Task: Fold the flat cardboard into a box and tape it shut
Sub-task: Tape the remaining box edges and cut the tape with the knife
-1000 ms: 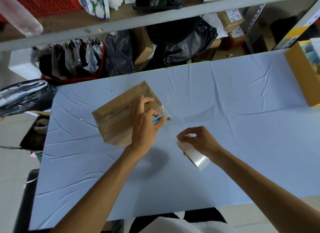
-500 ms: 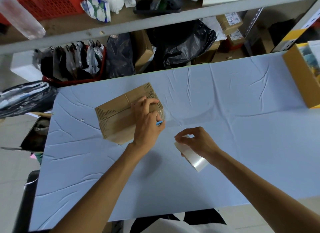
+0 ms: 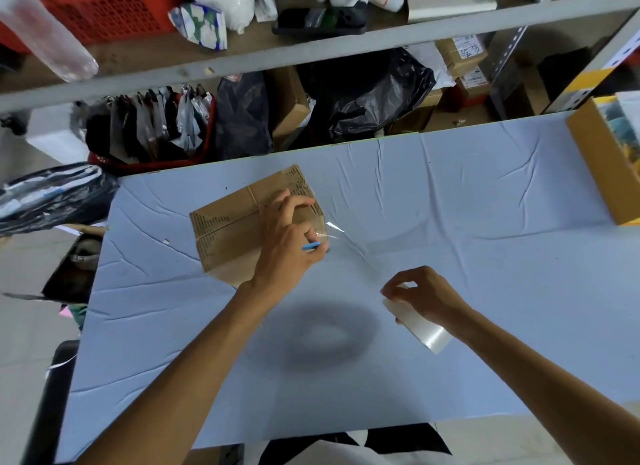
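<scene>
Cardboard box (image 3: 228, 232) lies left of centre on the pale blue table (image 3: 450, 205), clear tape (image 3: 333, 230) trailing from its right edge. Left hand (image 3: 287, 246) rests on it, fingers curled round a small blue tool (image 3: 310, 246). Right hand (image 3: 427, 295), lower right of centre, grips the tape roll (image 3: 420, 329).
</scene>
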`<state>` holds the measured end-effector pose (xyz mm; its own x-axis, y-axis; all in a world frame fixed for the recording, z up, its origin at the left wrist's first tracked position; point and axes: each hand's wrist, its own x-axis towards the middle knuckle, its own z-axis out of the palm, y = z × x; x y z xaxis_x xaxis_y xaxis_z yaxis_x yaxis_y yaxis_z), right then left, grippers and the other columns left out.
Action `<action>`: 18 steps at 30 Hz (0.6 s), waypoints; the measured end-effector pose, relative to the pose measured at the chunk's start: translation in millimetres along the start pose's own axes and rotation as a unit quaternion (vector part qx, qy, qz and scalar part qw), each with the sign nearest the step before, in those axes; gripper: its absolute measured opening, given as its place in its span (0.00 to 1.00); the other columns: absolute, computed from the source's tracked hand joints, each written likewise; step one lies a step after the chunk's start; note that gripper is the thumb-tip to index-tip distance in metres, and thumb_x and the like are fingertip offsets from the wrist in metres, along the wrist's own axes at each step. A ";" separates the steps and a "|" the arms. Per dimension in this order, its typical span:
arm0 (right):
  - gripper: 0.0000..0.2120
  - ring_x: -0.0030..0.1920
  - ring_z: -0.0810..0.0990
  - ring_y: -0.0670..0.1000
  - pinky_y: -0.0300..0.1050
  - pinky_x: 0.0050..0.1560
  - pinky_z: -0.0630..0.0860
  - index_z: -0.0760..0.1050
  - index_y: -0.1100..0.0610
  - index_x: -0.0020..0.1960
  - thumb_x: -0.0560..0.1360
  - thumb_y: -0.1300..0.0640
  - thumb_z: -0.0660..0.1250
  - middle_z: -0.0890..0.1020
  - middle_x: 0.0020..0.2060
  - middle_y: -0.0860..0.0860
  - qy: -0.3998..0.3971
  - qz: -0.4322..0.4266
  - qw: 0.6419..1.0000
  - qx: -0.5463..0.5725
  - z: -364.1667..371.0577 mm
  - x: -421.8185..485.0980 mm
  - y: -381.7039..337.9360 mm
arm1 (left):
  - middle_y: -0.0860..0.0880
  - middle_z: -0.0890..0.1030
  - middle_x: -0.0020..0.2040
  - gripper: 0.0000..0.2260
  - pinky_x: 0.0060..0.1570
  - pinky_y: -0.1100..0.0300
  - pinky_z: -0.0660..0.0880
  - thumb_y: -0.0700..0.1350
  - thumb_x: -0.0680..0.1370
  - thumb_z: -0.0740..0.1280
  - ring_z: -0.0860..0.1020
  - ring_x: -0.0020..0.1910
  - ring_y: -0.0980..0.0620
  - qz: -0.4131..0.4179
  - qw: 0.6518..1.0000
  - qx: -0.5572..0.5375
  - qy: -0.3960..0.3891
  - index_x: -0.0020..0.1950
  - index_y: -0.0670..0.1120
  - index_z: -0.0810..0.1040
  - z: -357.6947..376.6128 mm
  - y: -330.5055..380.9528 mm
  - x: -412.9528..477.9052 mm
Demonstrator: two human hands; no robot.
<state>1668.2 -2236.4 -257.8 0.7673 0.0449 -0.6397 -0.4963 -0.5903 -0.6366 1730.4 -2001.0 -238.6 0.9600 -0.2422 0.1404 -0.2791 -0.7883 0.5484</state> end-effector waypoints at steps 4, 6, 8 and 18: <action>0.03 0.38 0.80 0.54 0.48 0.43 0.75 0.73 0.46 0.44 0.75 0.47 0.66 0.81 0.37 0.49 0.019 -0.030 0.994 -0.100 3.5 8.8 5.9 | 0.46 0.76 0.62 0.11 0.65 0.40 0.63 0.42 0.66 0.78 0.63 0.71 0.42 0.008 1.000 -0.007 0.003 0.30 0.43 0.76 2.2 0.6 -3.8; 0.05 0.39 0.77 0.53 0.45 0.38 0.70 0.70 0.44 0.43 0.76 0.46 0.64 0.79 0.37 0.48 0.022 -0.030 0.989 -0.143 6.3 13.1 8.5 | 0.47 0.75 0.63 0.11 0.65 0.38 0.63 0.43 0.66 0.78 0.63 0.71 0.42 0.005 1.000 -0.001 -0.002 0.30 0.43 0.77 2.6 1.7 -3.9; 0.06 0.37 0.75 0.52 0.44 0.36 0.67 0.69 0.44 0.41 0.77 0.45 0.62 0.78 0.35 0.48 0.013 -0.021 0.988 -0.150 7.5 15.7 11.2 | 0.47 0.75 0.63 0.10 0.65 0.38 0.62 0.43 0.67 0.78 0.63 0.72 0.42 0.002 1.000 0.003 -0.010 0.31 0.43 0.78 1.7 2.2 -4.5; 0.10 0.38 0.76 0.58 0.46 0.36 0.67 0.68 0.52 0.44 0.78 0.46 0.60 0.78 0.35 0.52 0.118 -0.028 0.981 -0.151 18.8 18.3 9.8 | 0.47 0.75 0.64 0.10 0.65 0.36 0.61 0.41 0.66 0.77 0.62 0.72 0.41 -0.003 1.000 0.005 -0.012 0.31 0.43 0.77 1.3 3.9 -7.2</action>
<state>1669.7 -2226.3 -283.8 0.8806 -0.0826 -0.4665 -0.3347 -0.8053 -0.4893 1722.4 -2003.0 -238.5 0.9607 -0.2513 0.1177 -0.2743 -0.7956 0.5401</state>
